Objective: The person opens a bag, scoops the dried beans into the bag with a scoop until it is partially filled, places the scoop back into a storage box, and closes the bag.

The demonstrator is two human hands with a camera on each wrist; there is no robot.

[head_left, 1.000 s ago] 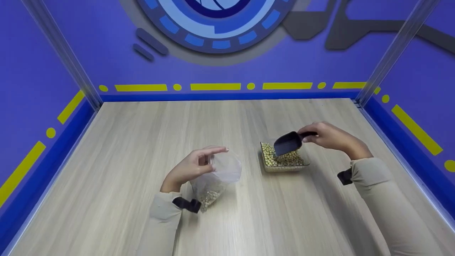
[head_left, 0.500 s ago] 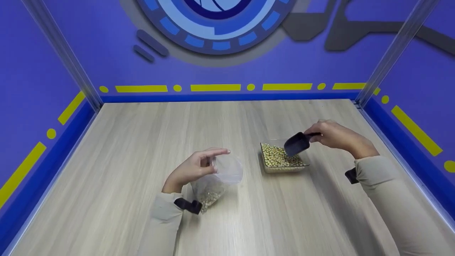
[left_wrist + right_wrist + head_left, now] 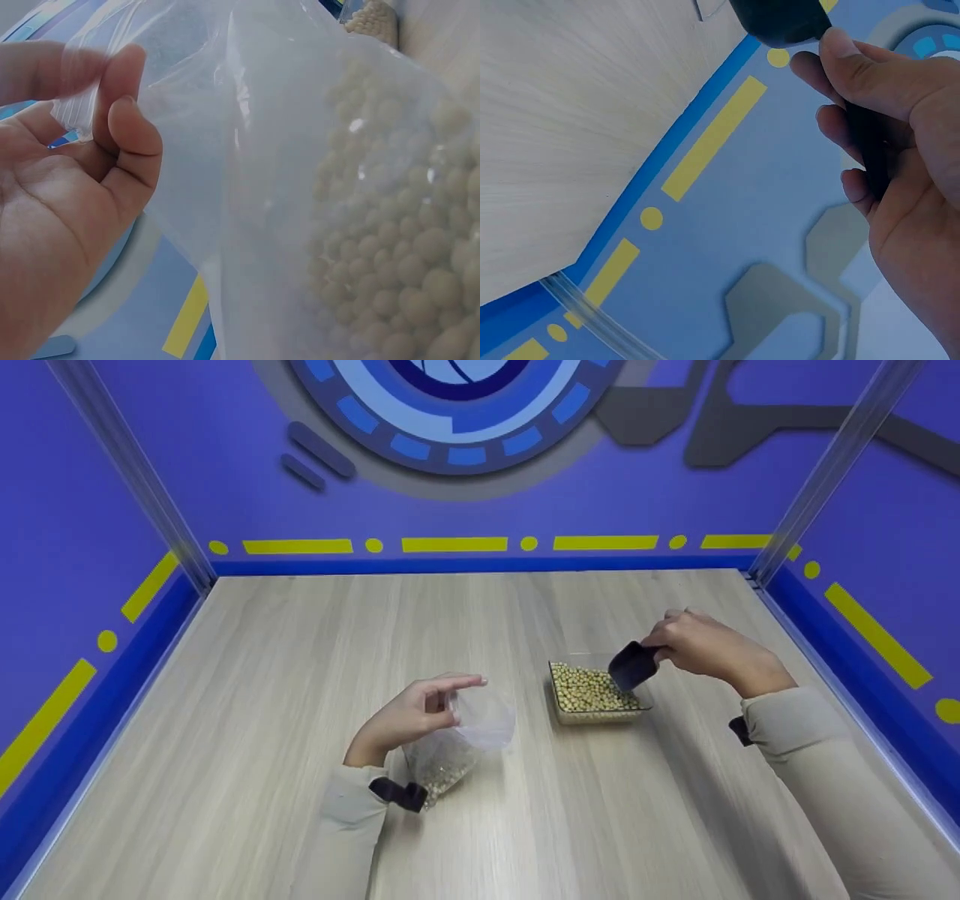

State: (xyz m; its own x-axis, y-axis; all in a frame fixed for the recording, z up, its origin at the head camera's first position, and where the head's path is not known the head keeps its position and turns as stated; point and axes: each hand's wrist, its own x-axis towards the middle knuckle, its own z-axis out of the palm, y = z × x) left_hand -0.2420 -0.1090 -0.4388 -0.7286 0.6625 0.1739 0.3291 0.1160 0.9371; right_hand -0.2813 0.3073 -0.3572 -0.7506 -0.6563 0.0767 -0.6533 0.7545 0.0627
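My left hand (image 3: 412, 712) pinches the top edge of a clear zip bag (image 3: 487, 720), whose mouth gapes to the right. Pale dried beans (image 3: 405, 277) fill the lower part of the bag, large in the left wrist view. My right hand (image 3: 697, 643) grips the handle of a black scoop (image 3: 634, 666). The scoop tilts down, its lip at the beans in a clear rectangular container (image 3: 600, 718). In the right wrist view the fingers wrap round the scoop's handle (image 3: 864, 146) with the thumb along it. The tip of the scoop lies outside that view.
Both things stand on a light wood table (image 3: 300, 660), the bag left of the container with a short gap between. Blue panels (image 3: 465, 517) with yellow marks wall in the table at the back and on both sides.
My right hand has moved a little right with the scoop, from the container's middle to its right side, and the scoop has turned steeper. The left hand and bag stay nearly still.
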